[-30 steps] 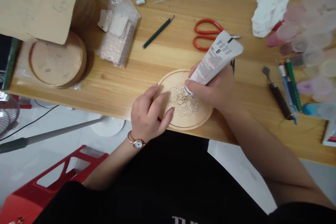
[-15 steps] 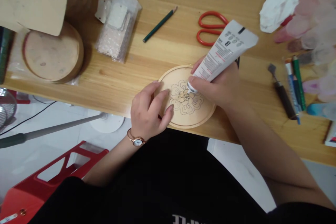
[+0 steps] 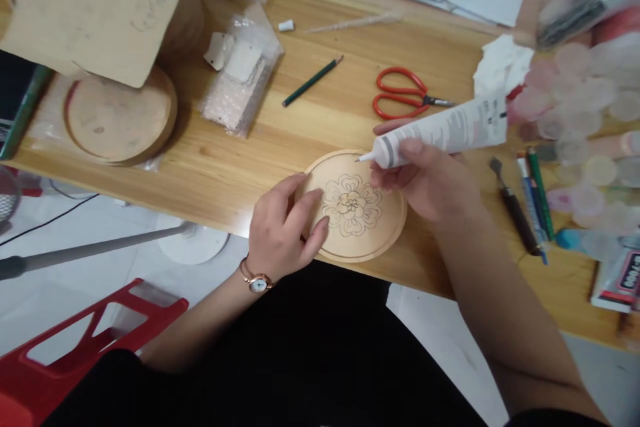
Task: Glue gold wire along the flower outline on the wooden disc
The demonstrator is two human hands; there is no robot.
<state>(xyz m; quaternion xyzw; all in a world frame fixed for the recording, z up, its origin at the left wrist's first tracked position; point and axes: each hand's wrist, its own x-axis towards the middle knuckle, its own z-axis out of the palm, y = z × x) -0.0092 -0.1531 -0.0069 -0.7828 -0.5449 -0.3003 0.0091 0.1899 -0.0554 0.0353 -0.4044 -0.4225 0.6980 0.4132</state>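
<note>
A round wooden disc with a raised rim lies at the table's front edge, a flower outline drawn at its centre. My left hand rests on the disc's left side, fingers spread across the rim and surface. In my right hand is a white glue tube, gripped near its nozzle end and tilted almost level. Its nozzle tip points left, above the disc's upper edge and apart from the drawing.
Red-handled scissors and a green pencil lie behind the disc. A plastic-wrapped packet and stacked round wooden pieces are at left. A palette knife, brushes and several small bottles stand at right.
My right hand has lifted the glue tube's nozzle off the flower's centre and tipped the tube flatter toward the right. My left hand stays on the disc. The camera view has shifted.
</note>
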